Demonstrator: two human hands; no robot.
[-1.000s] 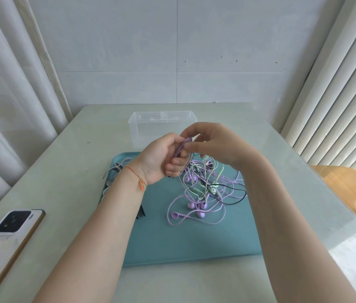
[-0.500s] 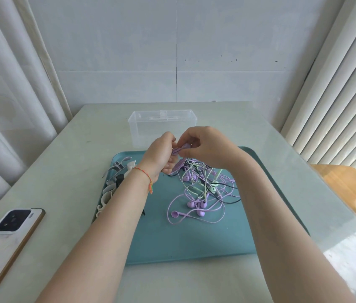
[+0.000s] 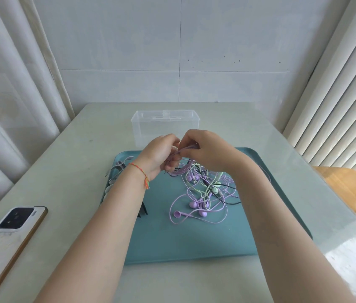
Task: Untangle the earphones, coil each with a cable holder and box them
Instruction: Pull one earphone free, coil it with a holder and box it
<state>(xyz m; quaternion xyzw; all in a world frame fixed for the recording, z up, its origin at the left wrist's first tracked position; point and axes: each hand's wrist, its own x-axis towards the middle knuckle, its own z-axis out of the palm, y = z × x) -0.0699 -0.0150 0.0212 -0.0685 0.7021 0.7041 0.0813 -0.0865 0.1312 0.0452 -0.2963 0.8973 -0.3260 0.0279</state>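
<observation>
A tangle of purple, pale green and black earphones point(image 3: 203, 193) lies on the teal tray point(image 3: 185, 241). Above the tray's far part, my left hand point(image 3: 159, 156) grips a coiled bundle of purple cable point(image 3: 180, 171). My right hand point(image 3: 205, 152) pinches a purple strap or cable end point(image 3: 189, 147) at the top of that coil, fingertips meeting the left hand's. Grey cable holders point(image 3: 119, 168) lie at the tray's left edge, partly hidden by my left forearm. The clear plastic box point(image 3: 165, 125) stands open just beyond the tray.
A phone point(image 3: 8, 235) lies face down near the table's front left edge. Curtains hang on the left, slatted blinds on the right, and a wooden surface point(image 3: 352, 189) shows beside the table's right side.
Both hands have dropped lower toward the tray with the purple coil and drawn closer together; the loose tangle has barely shifted.
</observation>
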